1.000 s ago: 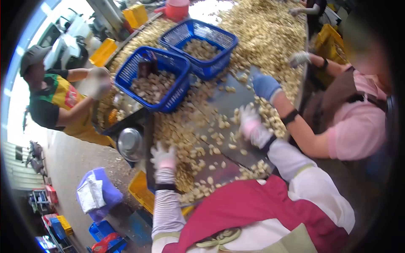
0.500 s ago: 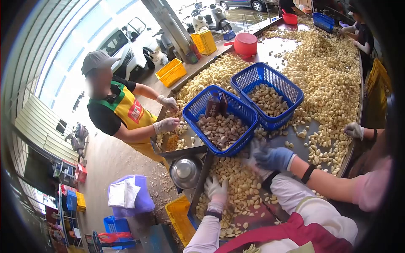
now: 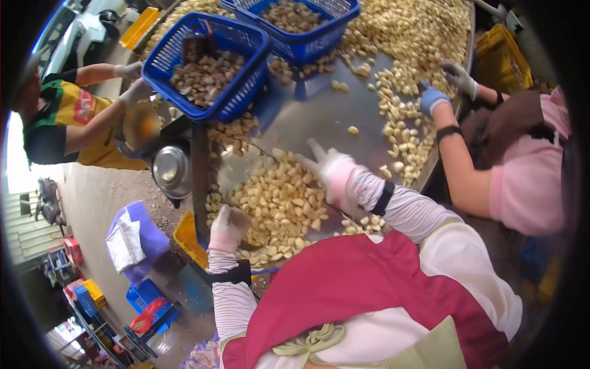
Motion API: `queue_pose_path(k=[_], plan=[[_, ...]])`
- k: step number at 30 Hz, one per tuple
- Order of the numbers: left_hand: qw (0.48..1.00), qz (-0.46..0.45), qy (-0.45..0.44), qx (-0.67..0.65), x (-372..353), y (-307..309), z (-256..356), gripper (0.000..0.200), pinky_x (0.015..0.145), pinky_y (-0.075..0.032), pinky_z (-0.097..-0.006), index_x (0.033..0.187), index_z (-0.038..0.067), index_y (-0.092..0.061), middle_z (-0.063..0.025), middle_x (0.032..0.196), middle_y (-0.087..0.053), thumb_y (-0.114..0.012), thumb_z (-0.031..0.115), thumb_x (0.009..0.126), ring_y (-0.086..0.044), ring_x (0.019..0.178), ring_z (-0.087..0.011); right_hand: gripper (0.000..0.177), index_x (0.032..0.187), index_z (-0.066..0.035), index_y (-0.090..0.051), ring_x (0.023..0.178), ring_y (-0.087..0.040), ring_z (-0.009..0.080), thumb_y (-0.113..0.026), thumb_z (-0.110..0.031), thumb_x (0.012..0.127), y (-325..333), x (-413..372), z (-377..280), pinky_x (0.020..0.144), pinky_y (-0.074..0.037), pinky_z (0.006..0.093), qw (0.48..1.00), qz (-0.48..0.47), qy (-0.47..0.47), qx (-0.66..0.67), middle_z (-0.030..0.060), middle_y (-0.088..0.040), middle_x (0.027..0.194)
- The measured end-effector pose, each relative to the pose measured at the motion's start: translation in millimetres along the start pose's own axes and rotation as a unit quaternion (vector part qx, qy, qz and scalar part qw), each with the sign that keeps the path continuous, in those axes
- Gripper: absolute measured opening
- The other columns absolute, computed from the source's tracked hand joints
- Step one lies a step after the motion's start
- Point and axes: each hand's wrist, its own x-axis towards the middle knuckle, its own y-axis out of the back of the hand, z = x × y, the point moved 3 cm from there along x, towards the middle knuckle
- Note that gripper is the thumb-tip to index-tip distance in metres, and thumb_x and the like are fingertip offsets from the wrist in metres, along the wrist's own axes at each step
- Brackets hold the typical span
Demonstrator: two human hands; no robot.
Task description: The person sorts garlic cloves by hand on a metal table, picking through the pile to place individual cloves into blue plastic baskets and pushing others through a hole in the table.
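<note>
My left hand (image 3: 229, 229), in a pale glove, is curled at the left edge of a pile of pale, garlic-like cloves (image 3: 279, 195). Anything inside its fingers is hidden. To the right of the pile, my right hand (image 3: 337, 173), also gloved, has its fingers spread and is slightly blurred. No object shows in it. The cloves lie on the metal table (image 3: 307, 120). Beyond them stands a blue basket (image 3: 206, 104) with browner cloves and a dark brown object inside.
A second blue basket (image 3: 307, 46) stands farther back. A co-worker's blue-gloved hand (image 3: 432, 98) is among cloves at right. At left, a person in a yellow apron (image 3: 92, 117) has hands by a round container (image 3: 140, 126). A metal bowl (image 3: 172, 166) sits at the table corner.
The view has tilted down and right. My right hand has moved away from the basket and spread; my left has curled. The co-worker's blue-gloved hand has drawn away from my right hand.
</note>
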Motion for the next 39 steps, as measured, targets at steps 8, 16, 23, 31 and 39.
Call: queue_pose_path(k=[8, 16, 23, 31, 39], plan=[[1.000, 0.001, 0.003, 0.025, -16.4, -27.0, 7.0, 0.056, 0.089, -0.046, -0.0596, 0.146, 0.009, -0.041, -0.0179, 0.146, -0.043, -0.048, 0.042, 0.101, -0.055, 0.113, -0.0458, 0.085, 0.152, -0.019, -0.035, 0.123, -0.056, 0.0408, -0.073, -0.015, 0.075, -57.4, 27.2, -79.7, 0.104, -0.048, 0.0427, 0.948, 0.031, 0.208, 0.240, 0.0246, -0.029, 0.157], [0.988, 0.092, -0.024, 0.119, -45.0, -3.5, 1.4, 0.049, 0.074, -0.050, -0.0453, 0.142, 0.015, -0.049, -0.0100, 0.128, -0.052, -0.059, 0.033, 0.097, -0.056, 0.095, -0.0271, 0.068, 0.138, -0.005, -0.045, 0.104, -0.064, 0.0361, -0.074, -0.027, 0.080, -21.5, -29.5, 93.4, 0.087, -0.054, 0.0458, 0.961, 0.073, -0.243, -0.114, 0.0172, -0.060, 0.119], [0.727, 0.008, -0.313, 0.611, -56.3, -108.2, 6.2, 0.018, 0.079, -0.053, -0.0367, 0.099, 0.007, -0.074, -0.0139, 0.095, -0.070, -0.067, 0.015, 0.084, -0.068, 0.090, -0.0280, 0.036, 0.113, -0.006, -0.064, 0.092, -0.070, 0.0343, -0.065, -0.022, 0.081, -67.4, -33.4, -17.7, 0.079, -0.057, 0.0427, 0.974, -0.192, 0.059, 0.110, 0.0166, -0.071, 0.098], [0.572, 0.061, -0.224, 0.787, -19.1, -112.2, -29.8, 0.016, 0.081, -0.053, -0.0469, 0.094, 0.011, -0.072, -0.0151, 0.096, -0.066, -0.068, 0.021, 0.082, -0.066, 0.092, -0.0373, 0.027, 0.102, -0.008, -0.072, 0.101, -0.068, 0.0330, -0.075, -0.008, 0.074, -79.3, 29.4, -69.5, 0.084, -0.057, 0.0397, 0.980, -0.015, 0.188, -0.055, 0.0114, -0.067, 0.107], [0.922, -0.074, -0.225, 0.306, -56.1, -106.1, 3.6, 0.026, 0.073, -0.052, -0.0230, 0.111, -0.005, -0.069, -0.0040, 0.095, -0.071, -0.071, 0.005, 0.087, -0.063, 0.081, -0.0090, 0.024, 0.099, -0.003, -0.067, 0.086, -0.066, 0.0182, -0.063, -0.015, 0.078, -66.9, 31.2, -28.9, 0.074, -0.055, 0.0336, 0.786, -0.092, 0.025, 0.611, 0.0043, -0.066, 0.087]])
